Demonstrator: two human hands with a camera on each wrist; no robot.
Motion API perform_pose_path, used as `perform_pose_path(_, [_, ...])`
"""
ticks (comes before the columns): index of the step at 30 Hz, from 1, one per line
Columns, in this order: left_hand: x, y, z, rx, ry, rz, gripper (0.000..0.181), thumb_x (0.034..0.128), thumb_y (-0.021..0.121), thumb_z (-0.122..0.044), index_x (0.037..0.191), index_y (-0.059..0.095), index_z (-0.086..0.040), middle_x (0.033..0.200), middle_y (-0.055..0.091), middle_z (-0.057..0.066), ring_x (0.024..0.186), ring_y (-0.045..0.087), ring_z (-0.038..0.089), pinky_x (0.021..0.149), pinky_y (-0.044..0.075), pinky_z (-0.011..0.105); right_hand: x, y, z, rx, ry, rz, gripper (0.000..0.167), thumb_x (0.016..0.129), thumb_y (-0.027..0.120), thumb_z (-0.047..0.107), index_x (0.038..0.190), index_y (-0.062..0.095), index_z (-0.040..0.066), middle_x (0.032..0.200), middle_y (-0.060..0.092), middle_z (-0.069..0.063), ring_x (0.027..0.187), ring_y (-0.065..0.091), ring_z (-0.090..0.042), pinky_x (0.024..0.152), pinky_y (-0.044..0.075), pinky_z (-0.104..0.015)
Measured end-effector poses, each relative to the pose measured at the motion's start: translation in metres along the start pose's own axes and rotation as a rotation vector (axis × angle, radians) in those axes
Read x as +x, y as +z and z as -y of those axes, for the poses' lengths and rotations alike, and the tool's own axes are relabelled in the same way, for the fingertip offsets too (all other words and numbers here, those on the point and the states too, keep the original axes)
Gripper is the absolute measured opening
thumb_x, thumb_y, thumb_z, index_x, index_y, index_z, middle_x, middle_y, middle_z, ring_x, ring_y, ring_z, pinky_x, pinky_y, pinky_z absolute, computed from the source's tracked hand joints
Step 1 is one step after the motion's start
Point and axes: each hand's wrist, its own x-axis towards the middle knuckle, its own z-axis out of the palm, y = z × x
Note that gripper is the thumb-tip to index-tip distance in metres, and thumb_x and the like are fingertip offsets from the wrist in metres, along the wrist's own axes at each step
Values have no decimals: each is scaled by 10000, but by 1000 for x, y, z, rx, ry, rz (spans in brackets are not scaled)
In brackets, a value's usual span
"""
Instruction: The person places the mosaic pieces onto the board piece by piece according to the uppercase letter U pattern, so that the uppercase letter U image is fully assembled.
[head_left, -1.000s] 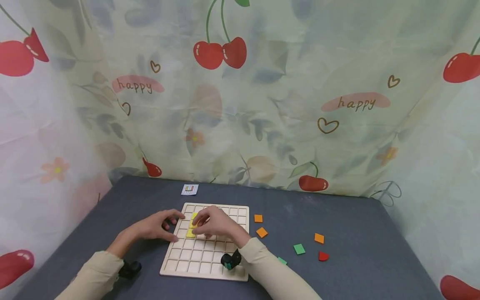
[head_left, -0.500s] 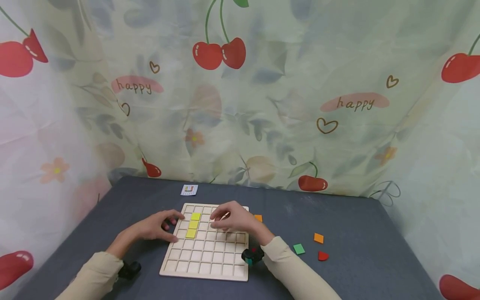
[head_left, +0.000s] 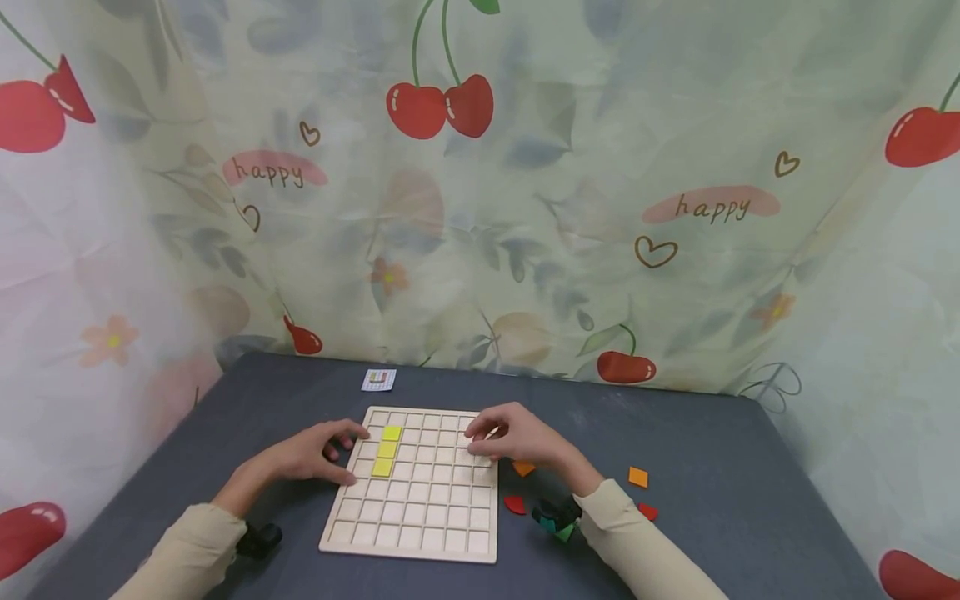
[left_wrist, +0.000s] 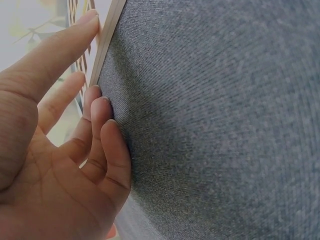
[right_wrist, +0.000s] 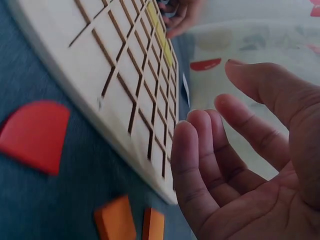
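Observation:
A pale wooden grid board (head_left: 420,500) lies on the dark table, with yellow tiles (head_left: 386,450) in a column in its upper left cells. My left hand (head_left: 311,452) rests at the board's left edge, fingertips and thumb touching the rim; the left wrist view shows this hand (left_wrist: 70,150) with the fingers loosely bent beside the board's edge (left_wrist: 107,40). Over the board's right edge hovers my right hand (head_left: 521,437), holding nothing. In the right wrist view its fingers (right_wrist: 187,160) are relaxed and apart from the thumb.
Right of the board lie orange tiles (head_left: 637,477), red rounded pieces (head_left: 514,505) and a green tile (head_left: 564,533), some partly hidden by my right arm. A small printed card (head_left: 378,380) lies behind the board. Patterned cloth (head_left: 480,250) hangs behind the table.
My right hand has left the yellow tiles and moved right across the board to its right edge, fingers now empty. The column of yellow tiles is uncovered. My left hand has stayed in place.

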Motion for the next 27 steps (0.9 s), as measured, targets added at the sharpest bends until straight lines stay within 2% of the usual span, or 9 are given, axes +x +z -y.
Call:
perform_pose_path(4, [0, -1, 0, 6, 5, 1, 662, 816, 884, -260, 1362, 566, -62, 1086, 508, 75, 919, 509, 247, 798, 418, 416, -12, -12, -5, -10, 32, -21, 284, 967, 722, 142, 1171, 692, -53, 1058, 699, -87, 883, 658, -452, 771, 549, -517])
perform_pose_path(10, [0, -1, 2, 5, 6, 1, 667, 811, 888, -266, 1362, 568, -67, 1085, 509, 76, 924, 512, 251, 804, 422, 427, -29, -24, -12, -43, 77, -45, 284, 953, 744, 161, 1158, 710, -32, 1068, 705, -64, 873, 665, -318, 764, 548, -391])
perform_pose_path(12, [0, -1, 1, 3, 5, -1, 664, 812, 888, -265, 1361, 569, -68, 1085, 509, 77, 925, 511, 254, 806, 420, 427, -33, -26, -14, -48, 81, -42, 284, 948, 749, 156, 1154, 709, -36, 1055, 705, -63, 864, 662, -290, 759, 548, -384])
perform_pose_path(19, [2, 0, 0, 9, -7, -4, 667, 806, 892, -266, 1360, 571, -80, 1084, 505, 70, 925, 509, 245, 802, 418, 423, -50, -27, -19, 22, 90, 7, 244, 944, 738, 93, 1124, 697, -67, 971, 694, -99, 817, 662, -399, 736, 554, -479])
perform_pose_path(23, [1, 0, -1, 11, -6, 0, 671, 808, 892, -259, 1363, 567, -70, 1090, 507, 75, 923, 509, 248, 796, 419, 410, -57, -23, -20, 45, 104, 23, 226, 941, 744, 101, 1101, 705, -53, 938, 690, -112, 789, 645, -329, 723, 547, -452])
perform_pose_path(27, [0, -1, -1, 0, 8, 4, 656, 816, 886, -228, 1363, 566, -60, 1090, 512, 73, 917, 506, 244, 790, 418, 405, -61, -20, -22, 44, 112, 24, 203, 937, 751, 102, 1090, 718, -29, 946, 694, -103, 805, 647, -242, 716, 540, -377])
